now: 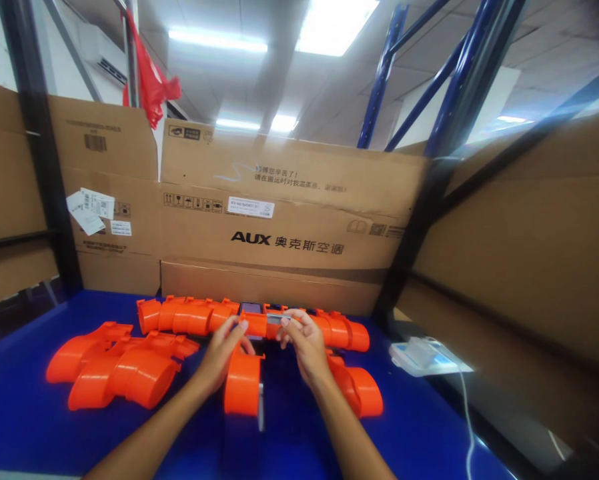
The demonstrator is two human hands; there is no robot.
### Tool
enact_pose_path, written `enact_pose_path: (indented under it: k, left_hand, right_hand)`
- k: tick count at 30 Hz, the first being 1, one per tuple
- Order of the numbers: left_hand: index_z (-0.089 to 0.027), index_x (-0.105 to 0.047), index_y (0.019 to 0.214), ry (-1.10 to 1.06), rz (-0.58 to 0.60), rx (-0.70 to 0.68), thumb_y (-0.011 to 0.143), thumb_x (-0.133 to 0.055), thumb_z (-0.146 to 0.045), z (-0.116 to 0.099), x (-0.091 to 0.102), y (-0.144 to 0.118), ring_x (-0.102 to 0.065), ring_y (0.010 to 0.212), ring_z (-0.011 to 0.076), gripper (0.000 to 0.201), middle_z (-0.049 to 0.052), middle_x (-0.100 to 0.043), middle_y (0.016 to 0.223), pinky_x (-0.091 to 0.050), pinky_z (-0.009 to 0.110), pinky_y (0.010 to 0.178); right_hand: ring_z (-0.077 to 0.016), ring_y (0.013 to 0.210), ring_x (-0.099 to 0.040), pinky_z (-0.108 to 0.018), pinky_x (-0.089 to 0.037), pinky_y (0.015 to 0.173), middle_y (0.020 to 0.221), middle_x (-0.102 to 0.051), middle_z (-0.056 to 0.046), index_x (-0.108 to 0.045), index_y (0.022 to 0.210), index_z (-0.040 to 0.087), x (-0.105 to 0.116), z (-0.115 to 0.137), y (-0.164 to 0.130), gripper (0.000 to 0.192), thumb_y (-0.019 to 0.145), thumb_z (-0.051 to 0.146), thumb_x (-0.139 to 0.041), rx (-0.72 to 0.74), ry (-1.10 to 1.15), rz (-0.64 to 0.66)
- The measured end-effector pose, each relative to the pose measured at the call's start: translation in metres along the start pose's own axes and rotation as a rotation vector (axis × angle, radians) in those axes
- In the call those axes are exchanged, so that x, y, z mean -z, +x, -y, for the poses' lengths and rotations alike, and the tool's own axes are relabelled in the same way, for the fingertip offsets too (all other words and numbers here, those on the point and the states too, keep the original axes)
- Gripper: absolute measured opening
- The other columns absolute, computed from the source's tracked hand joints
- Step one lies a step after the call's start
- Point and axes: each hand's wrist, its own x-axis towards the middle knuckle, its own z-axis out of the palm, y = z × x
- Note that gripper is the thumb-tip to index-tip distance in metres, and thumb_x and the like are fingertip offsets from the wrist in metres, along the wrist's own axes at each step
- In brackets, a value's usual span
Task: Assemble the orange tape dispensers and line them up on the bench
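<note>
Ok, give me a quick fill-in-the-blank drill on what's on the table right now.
1. The plastic parts on the table are coloured ____.
2. The table top is coloured ____.
3. Both hands, left hand and right hand, pinch a small ____-coloured strip.
4. The cardboard box behind bears the brand ____.

Missing: orange; blue; silver; AUX

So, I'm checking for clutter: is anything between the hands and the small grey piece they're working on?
Nothing visible is: the left hand and right hand both already have fingertips at the small grey piece, held above the orange parts.
</note>
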Motion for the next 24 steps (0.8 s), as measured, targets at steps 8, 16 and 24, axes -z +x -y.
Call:
enact_pose_path:
  k: [8,16,24]
  left_hand:
    - [-0.020,-0.052,0.102,0.069,0.005,-0.017,0.078,-0.065,-0.059,0.002,0.000,-0.002,-0.050,0.043,0.0110,0.048,0.001,-0.068,0.060,-0.032,0.020,0.046]
    - [-0.017,-0.054,0.109,0.175,0.063,-0.068,0.080,-0.063,-0.059,-0.001,0.000,-0.004,-0.049,0.042,0.0109,0.052,0.002,-0.067,0.060,-0.032,0.021,0.046]
    - [-0.020,-0.052,0.103,0.038,0.025,-0.046,0.080,-0.063,-0.059,-0.010,-0.009,-0.012,-0.051,0.045,0.0106,0.047,0.001,-0.068,0.061,-0.032,0.020,0.049]
  right_hand:
    - [-0.0141,0.052,-0.060,-0.022,-0.046,0.043,0.063,-0.064,0.002,-0.060,0.103,0.020,0.000,0.001,0.001,0.039,0.075,0.041,-0.078,0.002,-0.006,-0.010]
    - [-0.0088,0.044,-0.049,-0.019,-0.040,0.039,0.061,-0.061,0.003,-0.063,0.101,0.019,0.003,0.001,0.003,0.036,0.075,0.040,-0.078,0.018,-0.031,-0.037]
    - [-0.0080,0.046,-0.045,-0.018,-0.036,0.035,0.066,-0.059,0.003,-0.064,0.099,0.020,0.004,-0.001,0.004,0.037,0.074,0.041,-0.079,0.022,-0.032,-0.026]
